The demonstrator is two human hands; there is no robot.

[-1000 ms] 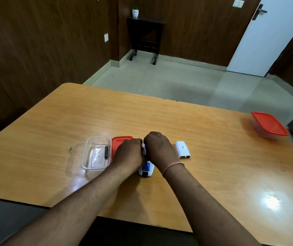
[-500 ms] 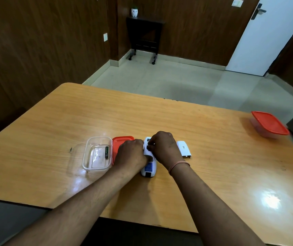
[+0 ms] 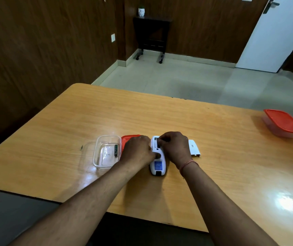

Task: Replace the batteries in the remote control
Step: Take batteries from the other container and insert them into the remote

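Two hands work on the remote point(image 3: 157, 158), which lies back-up on the bench near the front edge, its cover point(image 3: 194, 147) off and set just to its right. The left hand point(image 3: 138, 150) is curled over the remote's left side, thumb pressed on its middle to pin it down. The right hand point(image 3: 175, 147) is bent at the wrist, fingertips point(image 3: 161, 141) pinched into the open bay at the far end; whether they hold a battery there I cannot tell, since the fingers hide the bay

To do this step well, I judge the left thumb should bear down firmly so the remote does not skid on the glossy top, while the right fingertips push the cell against its spring end first, then tip the free end up or down. Polarity marks in the bay want checking before seating

One battery point(image 3: 116, 150) lies in the clear tub point(image 3: 106, 151) left of the hands, with a red lid point(image 3: 125, 141) between tub and left hand. A lidded box point(image 3: 284, 122) sits well apart at the right edge
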